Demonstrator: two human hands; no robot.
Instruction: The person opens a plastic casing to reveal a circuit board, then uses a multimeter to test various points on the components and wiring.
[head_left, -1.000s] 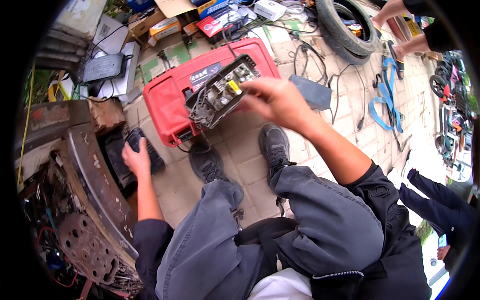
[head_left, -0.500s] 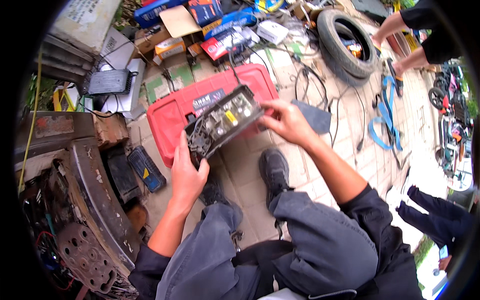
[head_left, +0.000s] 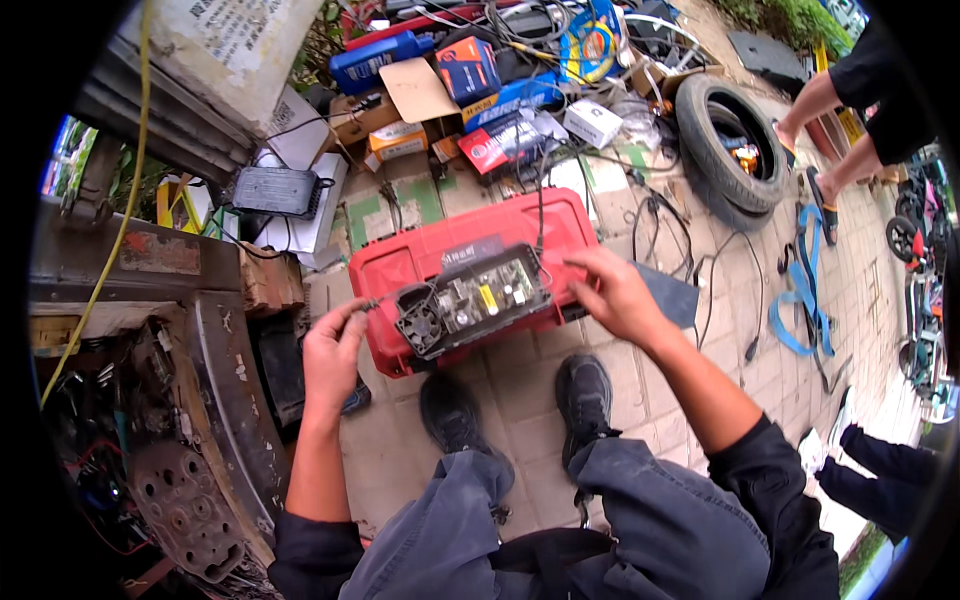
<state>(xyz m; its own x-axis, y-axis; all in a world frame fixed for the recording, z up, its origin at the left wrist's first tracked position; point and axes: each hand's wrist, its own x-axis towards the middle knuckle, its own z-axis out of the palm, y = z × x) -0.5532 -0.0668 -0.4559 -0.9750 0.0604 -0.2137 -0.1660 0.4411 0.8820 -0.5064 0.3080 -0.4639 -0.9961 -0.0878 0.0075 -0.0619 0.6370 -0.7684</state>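
An open black electronic case (head_left: 480, 295), with a small fan at its left end and a yellow part on the board, lies on the red plastic toolbox (head_left: 400, 260) in front of my feet. At the case's left, my left hand (head_left: 338, 345) has thumb and fingers pinched on a dark cable (head_left: 370, 305). My right hand (head_left: 618, 298) is beside the case's right end over the toolbox, its fingers apart with nothing visibly held. Another thin cable runs up from the case's right end.
Boxes (head_left: 480, 70), loose cables and two tires (head_left: 730, 150) lie behind. Blue straps (head_left: 805, 290) are on the paving at right, near another person's bare legs (head_left: 855, 170). A rusty metal frame with engine parts (head_left: 180, 505) stands left; someone's dark-trousered legs show lower right.
The electronic case has gone from tilted in both hands to lying flatter on the toolbox. My left hand has shifted onto the cable; my right has loosened from the case. The view has tilted upward.
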